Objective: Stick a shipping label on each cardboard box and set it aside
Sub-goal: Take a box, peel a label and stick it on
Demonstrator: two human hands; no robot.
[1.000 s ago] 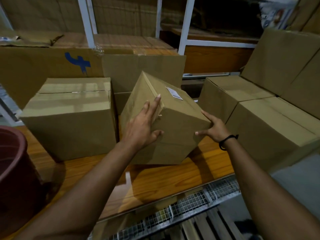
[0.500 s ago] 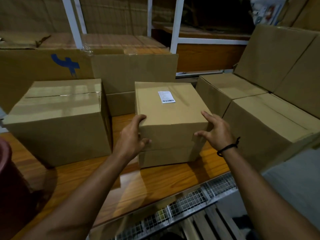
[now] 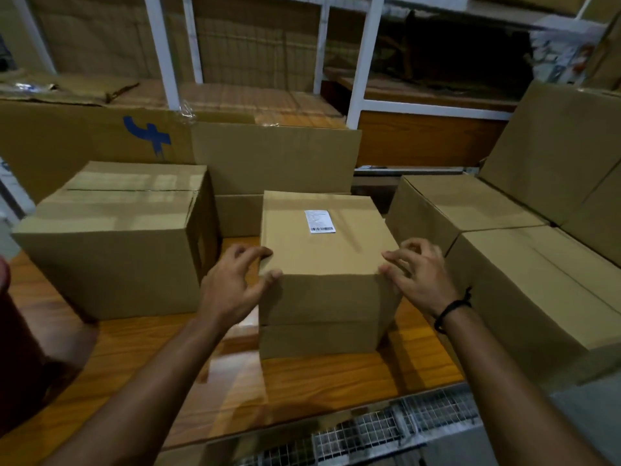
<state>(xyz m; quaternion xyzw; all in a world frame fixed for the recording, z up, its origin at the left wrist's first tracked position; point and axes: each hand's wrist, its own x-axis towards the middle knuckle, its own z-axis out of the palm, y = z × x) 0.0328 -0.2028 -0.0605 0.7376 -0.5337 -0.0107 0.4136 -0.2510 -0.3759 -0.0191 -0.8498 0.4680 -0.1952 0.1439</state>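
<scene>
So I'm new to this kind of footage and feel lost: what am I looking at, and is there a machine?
No machine: these are a person's bare hands, filmed by a camera worn on their head, looking forward and down. The left hand and right hand sit at the near top corners of a cardboard box on a wooden table, fingers curled. Whether they grip or only touch it is unclear. A white shipping label is stuck on top. A larger box stands to its left.

We wear a thin black cord bracelet (image 3: 451,308), knotted, behind our right hand (image 3: 421,280); both our forearms are bare.
</scene>
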